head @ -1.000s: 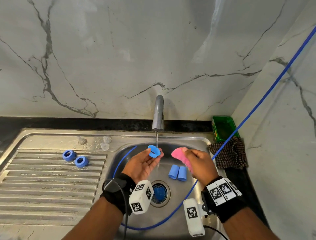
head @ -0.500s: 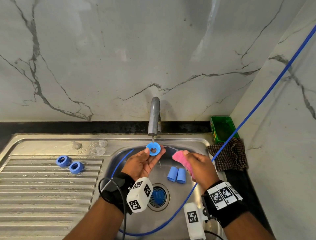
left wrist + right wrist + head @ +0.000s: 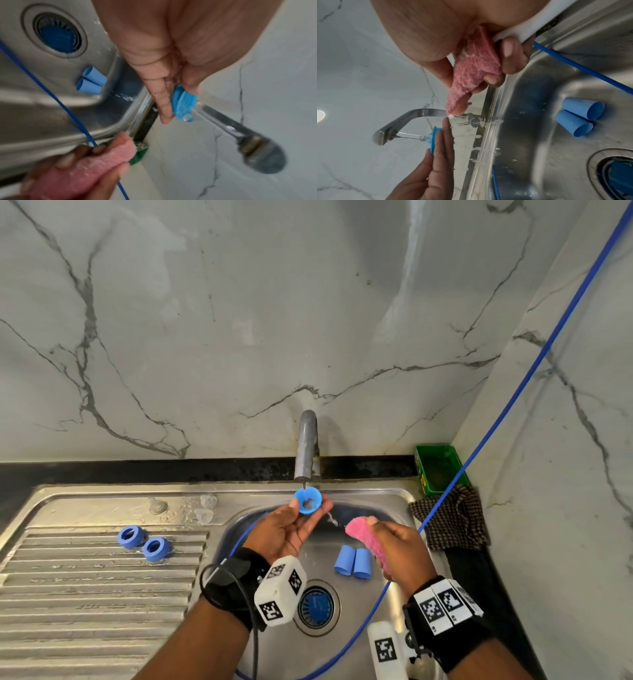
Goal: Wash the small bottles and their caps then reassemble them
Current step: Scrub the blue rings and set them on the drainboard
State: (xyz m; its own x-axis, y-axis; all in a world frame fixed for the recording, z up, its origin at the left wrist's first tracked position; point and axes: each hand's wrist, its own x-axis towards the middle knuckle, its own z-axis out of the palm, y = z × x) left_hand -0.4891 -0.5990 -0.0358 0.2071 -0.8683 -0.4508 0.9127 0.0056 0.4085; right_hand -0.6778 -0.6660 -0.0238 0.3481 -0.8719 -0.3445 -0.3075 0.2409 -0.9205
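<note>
My left hand (image 3: 297, 520) pinches a small blue cap (image 3: 307, 500) between thumb and fingers, open side up, right under the tap spout (image 3: 306, 470). A thin stream of water runs into the cap (image 3: 434, 139). To its right, my right hand (image 3: 383, 542) grips a wet pink sponge (image 3: 364, 537) over the basin, clear of the cap. Two light blue bottles (image 3: 352, 561) lie side by side on the sink floor (image 3: 346, 604), open ends toward me. On the drainboard at the left sit two more blue caps (image 3: 130, 536) (image 3: 156, 548).
Small clear plastic pieces (image 3: 203, 508) lie wet on the sink's back ledge. A blue strainer sits in the drain (image 3: 317, 606). A blue cable (image 3: 479, 446) crosses the basin. A green box (image 3: 438, 469) and a checked cloth (image 3: 452, 522) lie at the right corner.
My left hand has raised the blue cap closer to the spout and turned its open side up into the stream. The right hand with the sponge has stayed about where it was.
</note>
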